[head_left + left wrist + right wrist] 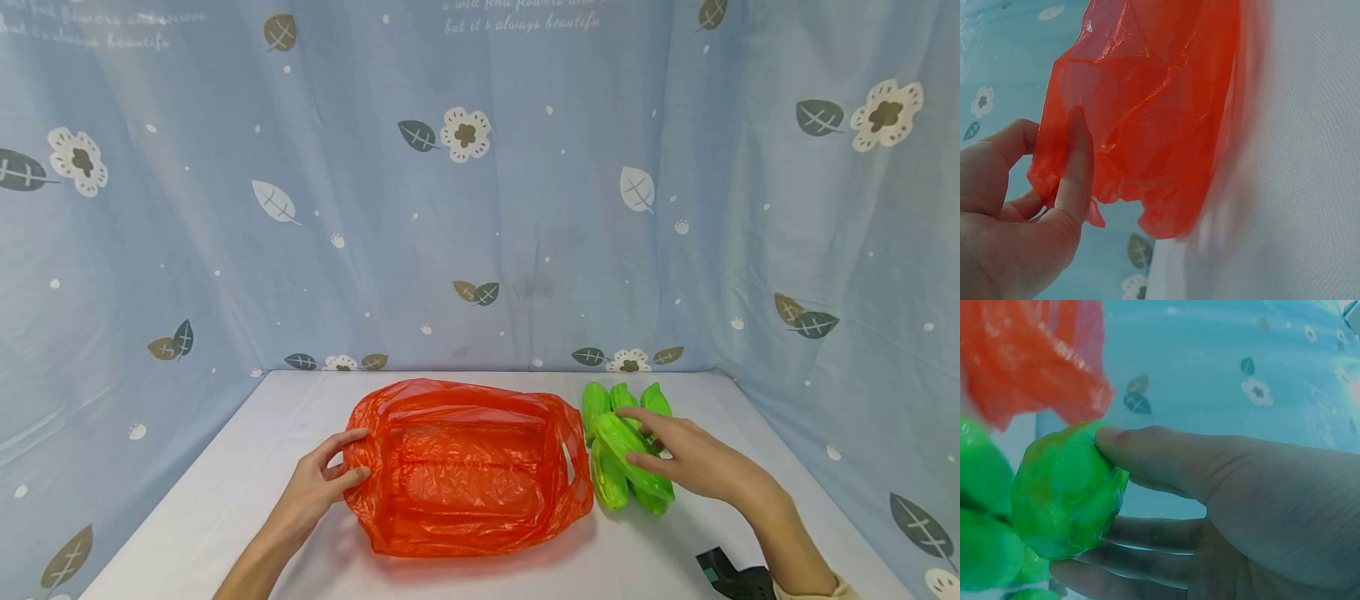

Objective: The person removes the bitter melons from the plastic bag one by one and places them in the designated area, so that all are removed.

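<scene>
A red plastic bag (pixel 457 542) lies on the white table with its mouth spread wide and its inside showing. My left hand (pixel 318 479) pinches the bag's left edge between thumb and fingers; the left wrist view shows the thin film (pixel 1141 106) between them. At the bag's right side, my right hand (pixel 697 458) grips a plump, glossy green vegetable (pixel 628 450), thumb on one side and fingers on the other. Several similar green vegetables (pixel 596 402) lie beneath and behind it. The held one's rounded end (pixel 1069 494) faces the right wrist camera.
The white table (pixel 225 500) runs back to a blue curtain (pixel 525 233) printed with flowers and leaves, which also hangs along both sides. A black strap (pixel 738 579) with a dark block shows by my right wrist.
</scene>
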A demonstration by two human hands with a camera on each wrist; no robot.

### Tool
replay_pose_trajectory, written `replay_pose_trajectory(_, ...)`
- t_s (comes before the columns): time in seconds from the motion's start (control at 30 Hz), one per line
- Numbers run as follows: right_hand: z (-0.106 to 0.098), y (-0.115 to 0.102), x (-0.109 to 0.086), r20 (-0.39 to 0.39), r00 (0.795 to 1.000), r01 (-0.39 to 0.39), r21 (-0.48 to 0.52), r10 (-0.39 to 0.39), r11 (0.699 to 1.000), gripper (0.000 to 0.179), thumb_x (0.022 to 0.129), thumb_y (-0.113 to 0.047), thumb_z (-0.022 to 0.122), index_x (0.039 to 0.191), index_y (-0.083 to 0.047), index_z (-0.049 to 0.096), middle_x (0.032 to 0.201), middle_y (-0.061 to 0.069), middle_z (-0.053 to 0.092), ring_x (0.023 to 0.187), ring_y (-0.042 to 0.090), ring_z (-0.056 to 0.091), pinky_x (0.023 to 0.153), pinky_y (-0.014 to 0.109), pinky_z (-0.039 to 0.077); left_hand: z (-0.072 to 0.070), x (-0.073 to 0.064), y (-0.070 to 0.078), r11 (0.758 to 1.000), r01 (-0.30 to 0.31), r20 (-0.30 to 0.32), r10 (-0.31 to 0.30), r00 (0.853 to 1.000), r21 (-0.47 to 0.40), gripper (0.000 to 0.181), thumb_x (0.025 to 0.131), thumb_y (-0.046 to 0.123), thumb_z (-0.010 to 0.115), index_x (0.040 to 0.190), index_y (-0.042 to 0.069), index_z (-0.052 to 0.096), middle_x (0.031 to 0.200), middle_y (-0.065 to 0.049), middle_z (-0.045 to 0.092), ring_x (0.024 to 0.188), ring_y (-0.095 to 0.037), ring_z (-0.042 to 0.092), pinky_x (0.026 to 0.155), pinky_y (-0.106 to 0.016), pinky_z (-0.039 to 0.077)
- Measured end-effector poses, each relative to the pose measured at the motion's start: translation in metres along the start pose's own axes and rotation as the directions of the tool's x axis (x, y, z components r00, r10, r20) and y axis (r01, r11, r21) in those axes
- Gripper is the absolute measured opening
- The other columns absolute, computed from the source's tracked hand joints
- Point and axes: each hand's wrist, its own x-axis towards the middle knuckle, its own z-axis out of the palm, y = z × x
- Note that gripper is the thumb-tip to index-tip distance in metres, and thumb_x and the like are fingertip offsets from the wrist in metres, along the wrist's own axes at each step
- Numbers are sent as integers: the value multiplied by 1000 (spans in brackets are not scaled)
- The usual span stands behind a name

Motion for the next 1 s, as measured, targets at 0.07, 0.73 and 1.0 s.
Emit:
replay_pose_trajectory(0.07,0,6,-1,9,1000,-9,12,9,1000,64,89,-37,69,143,-10,45,108,3,68,96,17,65,76,35,56,0,0,0,1000,3,-1,-3,1000,1,58,88,15,72,141,15,49,151,-10,37,103,-14,67,79,-28,59)
replay_pose_trajectory(0.73,0,45,-6,165,969,-210,177,182,962,70,92,-29,68,148,-3,34,108,20,64,76,17,65,59,30,55,0,0,0,1000,-1,-1,1,1000,3,58,87,13,72,141,15,49,152,-10,36,102,-14,66,79,-28,59)
replay_pose_trajectory(1.0,-9,56,-13,202,948,-288,223,245,931,73,92,-31,67,149,-1,31,113,27,61,83,24,67,61,38,59,0,1,0,1000,-4,-4,4,1000,5,57,87,11,71,140,14,50,151,-11,36,100,-14,67,79,-28,59)
